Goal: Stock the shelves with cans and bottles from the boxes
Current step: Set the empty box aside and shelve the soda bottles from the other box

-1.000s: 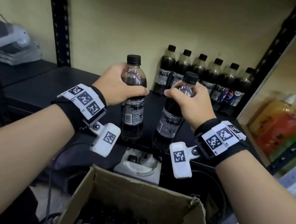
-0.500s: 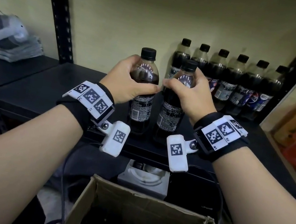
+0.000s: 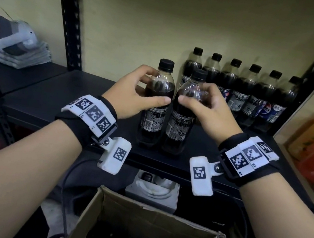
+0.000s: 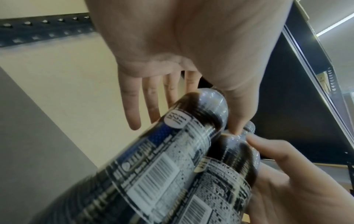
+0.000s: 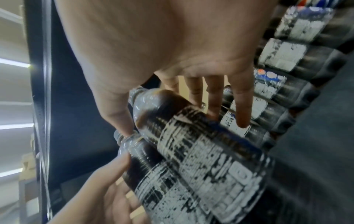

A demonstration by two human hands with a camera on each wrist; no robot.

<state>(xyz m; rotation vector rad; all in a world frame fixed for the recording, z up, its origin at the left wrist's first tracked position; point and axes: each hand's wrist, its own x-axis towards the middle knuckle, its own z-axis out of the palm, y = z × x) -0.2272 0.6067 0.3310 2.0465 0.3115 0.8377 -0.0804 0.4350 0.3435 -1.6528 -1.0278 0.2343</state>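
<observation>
On a black metal shelf against a yellow wall, two dark plastic cola bottles now stand upright, touching, in front of the back row of six matching bottles. The left hand and right hand, clamped on them a second ago, have loosened, fingers straightened and spread. Both placements look finished; the cardboard box below holds more.

A black shelf is running across the middle of the frame. Two cola bottles are standing upright on it side by side near its front edge. A row of six bottles is lining the back right. At the upper left, folded papers are lying on an adjoining shelf.
</observation>
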